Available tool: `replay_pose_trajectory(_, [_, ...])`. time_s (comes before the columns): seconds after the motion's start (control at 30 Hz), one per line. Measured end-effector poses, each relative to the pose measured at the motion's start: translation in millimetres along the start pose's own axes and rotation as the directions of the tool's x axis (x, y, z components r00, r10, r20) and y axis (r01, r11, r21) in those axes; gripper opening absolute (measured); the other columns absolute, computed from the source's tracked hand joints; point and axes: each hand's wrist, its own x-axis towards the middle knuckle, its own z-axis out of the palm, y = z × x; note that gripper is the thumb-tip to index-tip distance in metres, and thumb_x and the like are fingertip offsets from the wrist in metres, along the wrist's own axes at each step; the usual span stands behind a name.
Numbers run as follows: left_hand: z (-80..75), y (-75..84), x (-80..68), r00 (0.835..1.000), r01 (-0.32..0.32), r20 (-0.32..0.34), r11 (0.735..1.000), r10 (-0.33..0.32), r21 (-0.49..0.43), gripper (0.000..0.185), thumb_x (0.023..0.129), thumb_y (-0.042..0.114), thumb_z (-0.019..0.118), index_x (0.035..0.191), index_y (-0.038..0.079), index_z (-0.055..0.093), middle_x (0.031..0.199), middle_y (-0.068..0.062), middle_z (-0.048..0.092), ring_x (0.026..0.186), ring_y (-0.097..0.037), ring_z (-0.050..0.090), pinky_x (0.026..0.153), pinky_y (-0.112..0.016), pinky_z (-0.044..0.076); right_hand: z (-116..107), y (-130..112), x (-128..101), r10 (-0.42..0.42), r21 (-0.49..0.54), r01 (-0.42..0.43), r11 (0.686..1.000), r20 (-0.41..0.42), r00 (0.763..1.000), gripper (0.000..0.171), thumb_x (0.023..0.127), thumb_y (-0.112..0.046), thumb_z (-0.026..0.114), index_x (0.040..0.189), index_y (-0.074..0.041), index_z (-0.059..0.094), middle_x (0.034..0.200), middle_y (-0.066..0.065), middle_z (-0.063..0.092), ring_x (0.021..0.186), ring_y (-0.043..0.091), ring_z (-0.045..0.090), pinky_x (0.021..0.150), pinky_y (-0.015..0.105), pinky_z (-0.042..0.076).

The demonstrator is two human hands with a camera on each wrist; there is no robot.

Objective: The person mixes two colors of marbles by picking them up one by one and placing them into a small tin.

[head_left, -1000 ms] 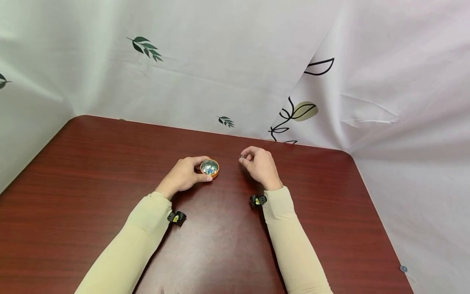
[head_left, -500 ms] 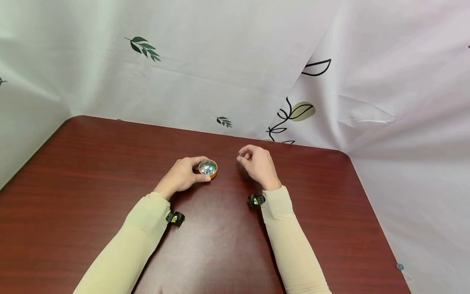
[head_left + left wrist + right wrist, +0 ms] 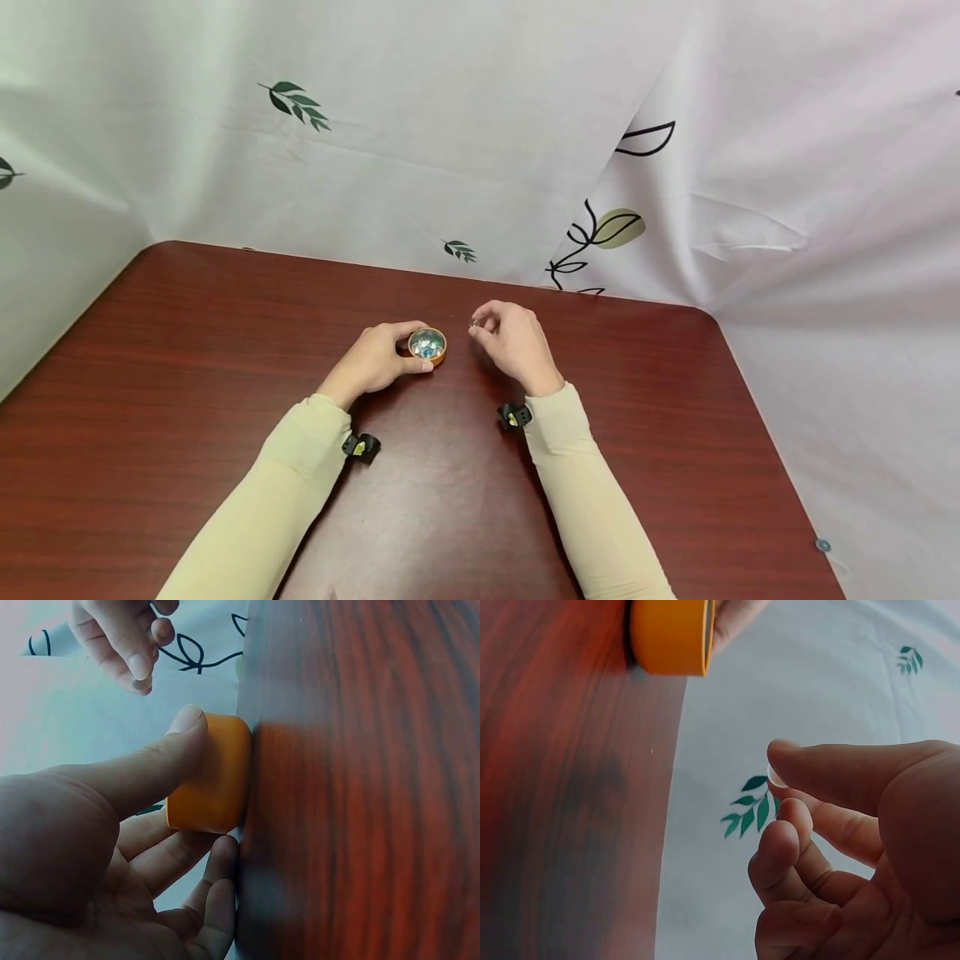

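Note:
On the table stands a small round orange cup (image 3: pixel 217 772) with shiny clear and bluish contents showing at its top in the head view. My left hand (image 3: pixel 372 360) grips it, thumb on the near side and fingers round the far side. To its right, my right hand (image 3: pixel 517 343) is raised over the table. Its thumb and index finger pinch a tiny clear, glassy piece (image 3: pixel 475 322); I cannot tell its kind. In the right wrist view the other fingers are curled below the thumb, while the cup's orange wall (image 3: pixel 667 637) appears at the top.
The dark red wooden table (image 3: pixel 225 317) has rounded far corners. White cloth (image 3: pixel 420 150) printed with leaves hangs behind and beside it. A small blue round thing (image 3: pixel 822 545) shows by the right table edge. Each wrist wears a black strap device (image 3: pixel 362 447).
My right hand has moved a little left, closer to the cup, still pinching the clear piece. The left hand and the cup have stayed in place.

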Motion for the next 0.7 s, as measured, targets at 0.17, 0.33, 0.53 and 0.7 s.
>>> replay_pose_trajectory(0.17, [-0.4,-0.5,-0.5,1.000,-0.002,-0.002,1.000,0.002,0.001,0.060,0.085,0.028,0.083,0.138,0.013,0.061,0.125,-0.011,0.068,0.118,-0.029,0.060,0.100,-0.048,0.045,5.9,-5.4,-1.5,-0.013,-0.024,0.013,1.000,0.023,1.000,0.005,0.091,-0.017,0.075,0.096,-0.016,0.073,0.077,-0.004,0.061,0.069,0.012,0.056,0.064,0.030,0.046])
replay_pose_trajectory(0.33, [-0.5,-0.6,-0.4,1.000,-0.010,-0.004,1.000,0.010,0.001,0.060,0.085,0.027,0.083,0.138,0.012,0.061,0.125,-0.011,0.069,0.117,-0.029,0.060,0.100,-0.048,0.045,9.4,-9.8,-2.2,-0.029,-0.036,0.030,0.999,0.040,0.999,0.006,0.092,-0.018,0.075,0.098,-0.016,0.074,0.078,-0.004,0.061,0.068,0.013,0.056,0.063,0.030,0.046])
replay_pose_trajectory(0.53, [-0.4,-0.6,-0.4,1.000,-0.008,-0.002,1.000,0.008,0.003,0.059,0.086,0.028,0.082,0.139,0.012,0.060,0.126,-0.011,0.068,0.119,-0.029,0.060,0.100,-0.048,0.045,12.2,-13.7,-2.7,-0.052,-0.035,0.054,0.998,0.048,0.998,0.008,0.092,-0.017,0.075,0.099,-0.015,0.074,0.079,-0.003,0.061,0.068,0.013,0.055,0.062,0.029,0.046])
replay_pose_trajectory(0.7, [-0.5,-0.3,-0.4,1.000,-0.008,-0.005,1.000,0.008,-0.003,0.058,0.086,0.027,0.083,0.137,0.013,0.061,0.125,-0.010,0.069,0.117,-0.028,0.060,0.099,-0.047,0.045,15.6,-16.5,-3.2,-0.064,-0.040,0.067,0.997,0.058,0.996,0.008,0.092,-0.017,0.074,0.100,-0.015,0.074,0.080,-0.004,0.061,0.069,0.013,0.055,0.060,0.028,0.045])
